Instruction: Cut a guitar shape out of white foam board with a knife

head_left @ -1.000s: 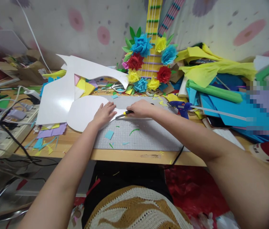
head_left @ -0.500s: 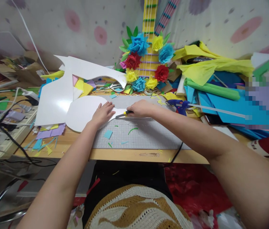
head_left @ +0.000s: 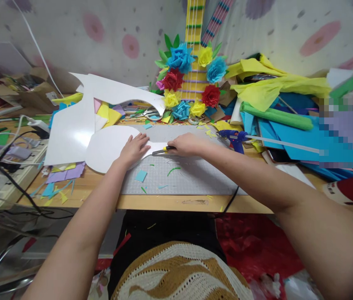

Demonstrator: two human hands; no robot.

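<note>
A white board cutout (head_left: 109,148) with a rounded body and a narrow neck lies partly on the grey cutting mat (head_left: 189,177). Flat on it, where the body narrows, rests my left hand (head_left: 135,148) with its fingers stretched out. My right hand (head_left: 186,144) is closed around a yellow and black utility knife (head_left: 165,150). The knife's blade points left and lies along the near edge of the neck. My right hand and forearm hide the far part of the neck. Small blue and green paper scraps (head_left: 141,176) lie on the mat.
A blue glue gun (head_left: 234,137) lies right of the mat, by blue sheets (head_left: 291,139) and a green paper roll (head_left: 276,116). Behind stands a yellow paper guitar (head_left: 191,83) with paper flowers. White board offcuts (head_left: 66,133) and a power strip (head_left: 13,179) are at left; scissors (head_left: 153,114) lie behind.
The whole view has shifted slightly, so things appear a little further left. Both hands keep nearly the same places, and the knife stays at the neck's edge with barely any visible movement.
</note>
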